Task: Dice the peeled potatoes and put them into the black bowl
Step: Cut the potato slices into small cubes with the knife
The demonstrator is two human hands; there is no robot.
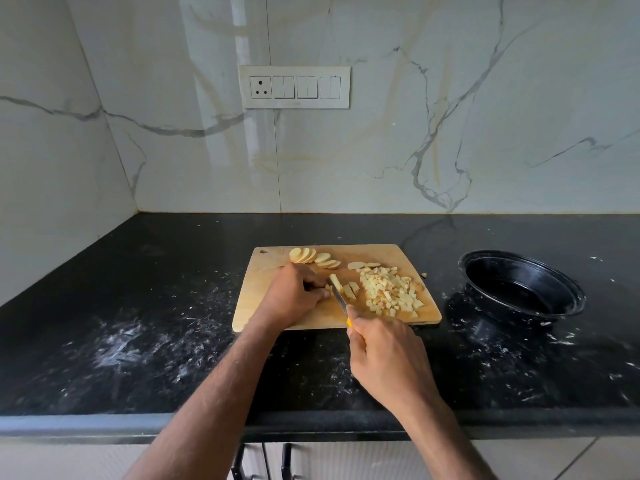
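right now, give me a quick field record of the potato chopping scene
left hand: holds potato strips on the cutting board
right hand: grips the knife, blade at the strips
diced pile: on the board's right part
potato slices: uncut, along the far edge
black bowl: right of the board, no potato seen inside

Black speckled counter, kinda dusty with white smears and crumbs all over. Sitting right on it: a wooden cutting board in the middle, and a black bowl off to its right, well apart. One stray potato bit lies just beside the board.
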